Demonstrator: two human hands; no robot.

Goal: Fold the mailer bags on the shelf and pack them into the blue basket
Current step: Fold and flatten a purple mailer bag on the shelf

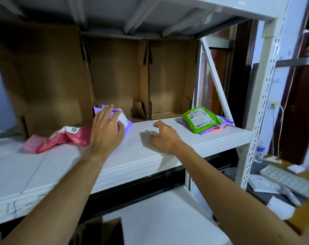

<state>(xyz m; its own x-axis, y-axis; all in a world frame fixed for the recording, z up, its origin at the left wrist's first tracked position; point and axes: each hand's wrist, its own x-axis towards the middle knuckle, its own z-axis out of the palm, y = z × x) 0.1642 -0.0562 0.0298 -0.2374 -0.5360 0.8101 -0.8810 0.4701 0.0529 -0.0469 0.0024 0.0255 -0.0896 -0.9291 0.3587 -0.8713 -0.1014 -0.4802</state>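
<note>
A purple mailer bag (127, 123) with a white label lies at the middle of the white shelf (150, 156). My left hand (106, 129) lies over it with fingers spread and the thumb by the label. A crumpled red mailer bag (65, 137) lies to the left of it. My right hand (165, 137) hovers low over the bare shelf, fingers loosely curled, holding nothing. At the right end sits a stack with a green mailer bag (200, 119) on top of purple and pink ones. No blue basket is in view.
Open cardboard boxes (118, 76) stand along the back of the shelf. A white upright post (261, 103) and a diagonal brace bound the right end. Beyond it, a desk holds a keyboard (287, 181), papers and a water bottle. A lower white surface (167, 218) lies below.
</note>
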